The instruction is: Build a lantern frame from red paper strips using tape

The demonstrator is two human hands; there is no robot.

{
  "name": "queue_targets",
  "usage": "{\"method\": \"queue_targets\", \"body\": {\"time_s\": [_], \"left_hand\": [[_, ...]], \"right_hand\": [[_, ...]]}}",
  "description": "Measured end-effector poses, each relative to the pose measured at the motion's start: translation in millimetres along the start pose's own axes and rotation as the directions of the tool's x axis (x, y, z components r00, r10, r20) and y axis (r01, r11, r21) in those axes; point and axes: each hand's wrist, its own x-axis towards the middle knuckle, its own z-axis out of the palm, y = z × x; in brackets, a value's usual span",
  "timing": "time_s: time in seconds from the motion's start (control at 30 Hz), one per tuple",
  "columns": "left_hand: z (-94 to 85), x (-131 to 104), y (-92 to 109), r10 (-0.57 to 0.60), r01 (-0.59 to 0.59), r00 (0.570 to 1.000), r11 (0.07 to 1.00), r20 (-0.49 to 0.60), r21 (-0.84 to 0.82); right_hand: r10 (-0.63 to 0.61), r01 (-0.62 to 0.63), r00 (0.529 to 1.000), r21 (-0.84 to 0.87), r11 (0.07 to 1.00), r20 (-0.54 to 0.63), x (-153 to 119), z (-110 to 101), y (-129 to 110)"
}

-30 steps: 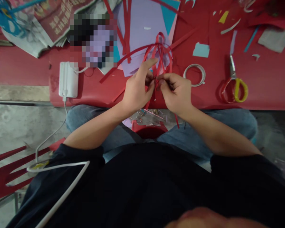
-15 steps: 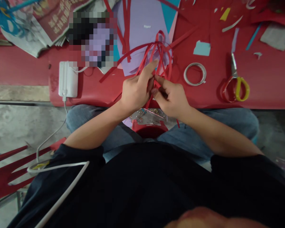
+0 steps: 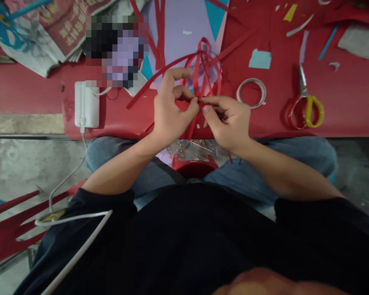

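Near the center of the frame, the left hand [image 3: 169, 112] and the right hand [image 3: 230, 121] meet, fingers clamped on the looped red paper strips [image 3: 204, 67] above the red desk [image 3: 341, 106]. A tape roll [image 3: 251, 93] and scissors [image 3: 306, 104] lie at the right.

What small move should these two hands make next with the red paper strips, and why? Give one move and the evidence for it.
Probably keep the pinch and press the crossing flat. The left hand and right hand meet fingertip to fingertip where the red paper strips gather into loops, and the long ends hang free, so letting go would likely let the loops spring apart.
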Motion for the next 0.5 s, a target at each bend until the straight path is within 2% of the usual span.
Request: {"method": "queue_targets", "body": {"time_s": [0.1, 0.17, 0.33, 0.5], "left_hand": [[1.8, 2, 1, -0.088, 0.086, 0.996, 0.995, -0.020, -0.049], [1.8, 3, -3, -0.104, 0.100, 0.994, 0.990, -0.037, -0.098], [0.7, 2, -11, -0.163, 0.162, 0.987, 0.968, 0.012, -0.194], [-0.6, 2, -1, -0.314, 0.317, 0.948, 0.914, 0.054, -0.253]], "right_hand": [[0.038, -0.026, 0.994, 0.116, 0.993, -0.101, 3, 5, 3], [0.042, -0.023, 0.992, 0.148, 0.989, -0.122, 6, 7, 6], [-0.015, 0.023, 0.998, 0.125, 0.992, -0.065, 12, 9, 14], [-0.011, 0.012, 0.999, 0.021, 1.000, -0.053, 15, 4, 13]]}}
